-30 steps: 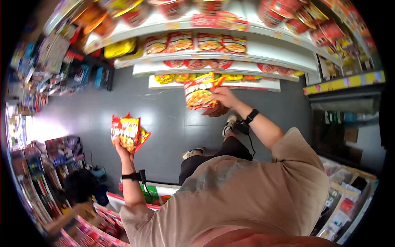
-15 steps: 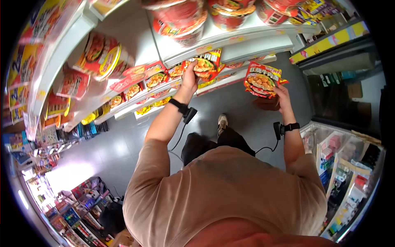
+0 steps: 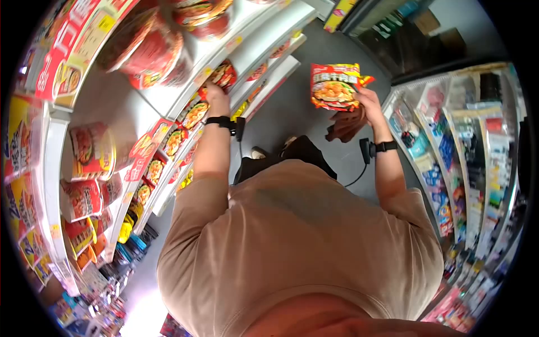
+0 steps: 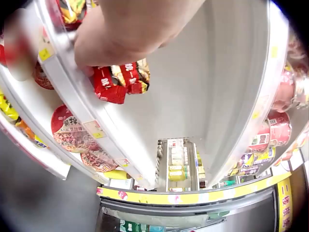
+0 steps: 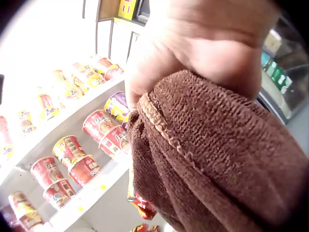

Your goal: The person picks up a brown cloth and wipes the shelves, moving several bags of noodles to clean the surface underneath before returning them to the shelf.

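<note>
My left hand [image 3: 216,100] reaches in at the front of a middle shelf and grips red instant noodle packs [image 3: 224,75], partly hidden by the hand. In the left wrist view, two red pack ends [image 4: 116,83] stick out below that hand, on the shelf just behind its front lip. My right hand [image 3: 368,105] is out over the floor. It pinches the edge of another red and yellow instant noodle pack [image 3: 334,87], its front showing noodles. A brown cloth [image 5: 217,140] hangs from the same hand, bunched against the palm.
Along the left, more noodle packs [image 3: 175,141] stand in a row on the shelf. Noodle cups [image 3: 90,151] fill the shelf above, whose white edge [image 3: 185,106] juts out near my left wrist. Goods racks [image 3: 443,168] line the right side. Grey floor [image 3: 314,50] lies between.
My left hand has swung from out over the floor to the shelf with its packs. My body has turned along the shelves, and the right hand keeps its pack and cloth.
</note>
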`<state>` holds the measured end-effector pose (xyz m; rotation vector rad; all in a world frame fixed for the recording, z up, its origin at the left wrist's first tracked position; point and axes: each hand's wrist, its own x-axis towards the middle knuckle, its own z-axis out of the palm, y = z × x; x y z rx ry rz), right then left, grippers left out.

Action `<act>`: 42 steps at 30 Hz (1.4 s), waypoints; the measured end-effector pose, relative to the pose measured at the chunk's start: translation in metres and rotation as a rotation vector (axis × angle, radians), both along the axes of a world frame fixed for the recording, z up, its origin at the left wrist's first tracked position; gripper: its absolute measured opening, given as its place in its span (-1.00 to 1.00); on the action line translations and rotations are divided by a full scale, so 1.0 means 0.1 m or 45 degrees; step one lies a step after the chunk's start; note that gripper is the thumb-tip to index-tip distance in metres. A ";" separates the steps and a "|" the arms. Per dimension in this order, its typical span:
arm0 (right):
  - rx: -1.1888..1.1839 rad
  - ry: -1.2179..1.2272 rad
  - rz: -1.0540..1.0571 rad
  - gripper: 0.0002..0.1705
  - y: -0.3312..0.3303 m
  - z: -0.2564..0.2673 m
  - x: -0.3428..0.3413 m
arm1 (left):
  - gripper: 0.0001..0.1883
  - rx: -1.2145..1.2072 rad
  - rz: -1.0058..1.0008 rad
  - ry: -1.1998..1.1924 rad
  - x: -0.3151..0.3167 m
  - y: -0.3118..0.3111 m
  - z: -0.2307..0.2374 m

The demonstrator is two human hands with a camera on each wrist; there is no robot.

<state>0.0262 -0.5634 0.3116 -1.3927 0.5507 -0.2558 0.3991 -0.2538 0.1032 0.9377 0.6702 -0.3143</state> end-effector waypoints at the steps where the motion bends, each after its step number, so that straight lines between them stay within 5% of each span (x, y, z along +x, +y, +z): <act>1: 0.039 -0.001 0.069 -0.76 0.03 0.10 0.07 | -0.35 -0.019 -0.034 0.050 -0.04 -0.04 0.33; 4: 0.087 -0.022 0.084 -0.78 -0.04 0.11 0.07 | -0.51 0.193 -0.035 0.047 0.00 -0.07 0.44; 7: 0.079 -0.031 0.132 -0.78 -0.24 0.04 0.25 | -0.64 0.188 0.533 0.156 0.06 -0.14 0.42; 13: 0.097 -0.011 0.289 -0.84 -0.91 -0.29 0.69 | -0.66 0.375 0.434 -0.022 -0.03 -0.23 0.67; 16: -0.130 0.016 0.351 -0.83 -1.46 -0.61 0.89 | -0.63 0.483 0.216 0.037 -0.22 -0.52 1.24; 17: -0.256 0.008 0.316 -0.81 -1.54 -0.53 1.01 | -0.58 0.586 0.397 -0.481 0.08 -0.50 0.32; 19: -0.042 0.011 0.522 -0.77 -1.95 -0.61 1.22 | -0.50 0.950 0.080 -0.039 0.16 -0.88 0.09; 20: -0.075 0.047 0.547 -0.77 -2.16 -0.65 1.24 | -0.52 0.541 0.079 -0.092 0.08 -1.17 0.21; 21: -0.118 0.067 0.557 -0.76 -2.36 -0.67 1.30 | -0.87 0.640 0.229 -0.140 0.17 -1.45 0.11; 27: -0.283 0.135 0.651 -0.71 -3.40 -0.43 1.23 | -0.44 0.706 0.298 0.144 0.68 -1.94 -0.83; 29: -0.245 0.165 0.620 -0.72 -3.62 -0.33 1.12 | -0.31 0.816 0.171 0.214 0.48 -1.87 -0.46; 31: -0.221 0.162 0.593 -0.72 -3.74 -0.20 1.06 | -0.29 1.005 -0.004 0.268 0.11 -1.84 0.38; 32: -0.152 0.183 0.496 -0.79 -3.78 -0.20 1.02 | -0.28 1.004 -0.099 0.261 0.18 -1.75 0.08; 36: -0.138 0.209 0.459 -0.73 -3.88 -0.34 1.05 | -0.21 1.761 -0.350 0.055 -0.29 -1.73 1.09; 39: -0.114 0.236 0.451 -0.74 -3.60 -0.23 1.17 | -0.35 2.269 -0.873 -0.221 -0.31 -1.05 1.03; 42: -0.246 0.196 0.565 -0.75 -3.49 -0.27 1.28 | -0.21 2.528 -1.430 -0.384 -0.46 -0.44 0.91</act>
